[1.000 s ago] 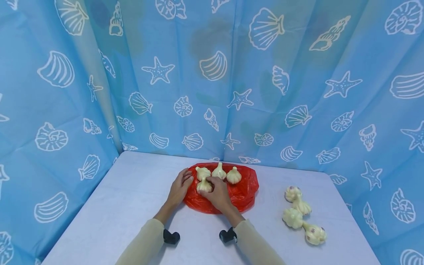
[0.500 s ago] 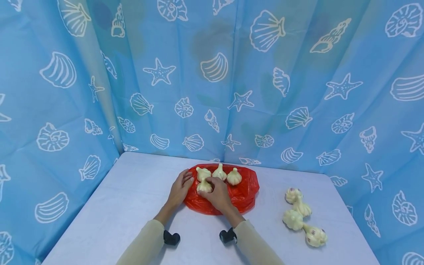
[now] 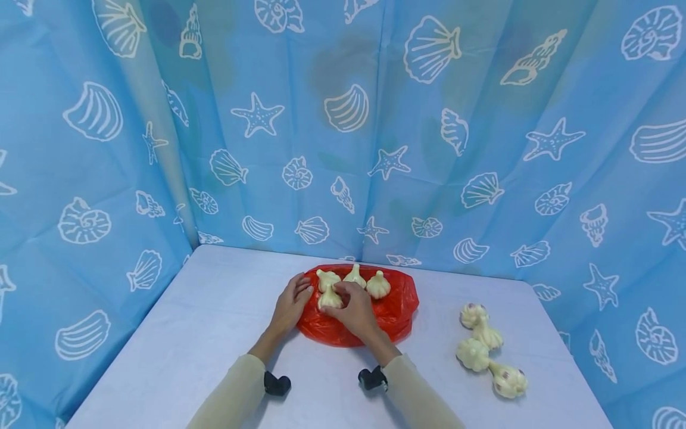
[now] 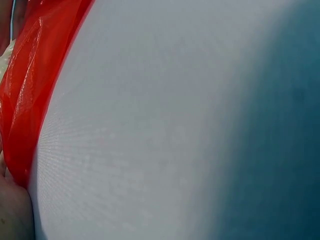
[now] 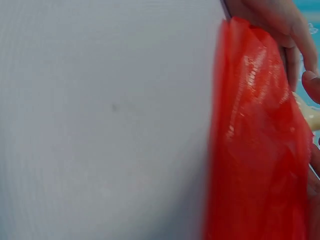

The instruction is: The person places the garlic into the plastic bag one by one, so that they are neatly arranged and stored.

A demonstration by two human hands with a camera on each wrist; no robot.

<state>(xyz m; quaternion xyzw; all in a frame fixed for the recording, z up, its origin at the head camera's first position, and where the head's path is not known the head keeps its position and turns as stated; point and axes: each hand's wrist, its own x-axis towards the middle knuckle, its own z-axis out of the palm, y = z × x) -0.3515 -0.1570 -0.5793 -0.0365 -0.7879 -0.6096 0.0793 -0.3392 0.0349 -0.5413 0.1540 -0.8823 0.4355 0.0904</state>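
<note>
A red plastic bag (image 3: 393,316) lies on the table, spread open, with several pale garlic bulbs in it. My right hand (image 3: 358,310) has its thumb and fingers round the nearest garlic bulb (image 3: 329,298), whose stem points up. Behind it stand a second garlic bulb (image 3: 326,278) and a third garlic bulb (image 3: 355,275). Another garlic bulb (image 3: 379,286) sits to the right. At the bag's left edge rests my left hand (image 3: 290,304), its fingers fairly straight against the plastic. The right wrist view shows the bag's side (image 5: 260,150) and part of a bulb (image 5: 311,115).
On the right of the white table (image 3: 214,310) lie several more garlic bulbs: a garlic bulb (image 3: 474,314), a garlic bulb (image 3: 473,354) and a garlic bulb (image 3: 509,380) among them. A blue shell-print curtain (image 3: 300,137) hangs behind and at both sides.
My right hand shifts slightly up and to the right, with its thumb and fingers still at the same garlic bulb. The left hand and the bag stay in place.
</note>
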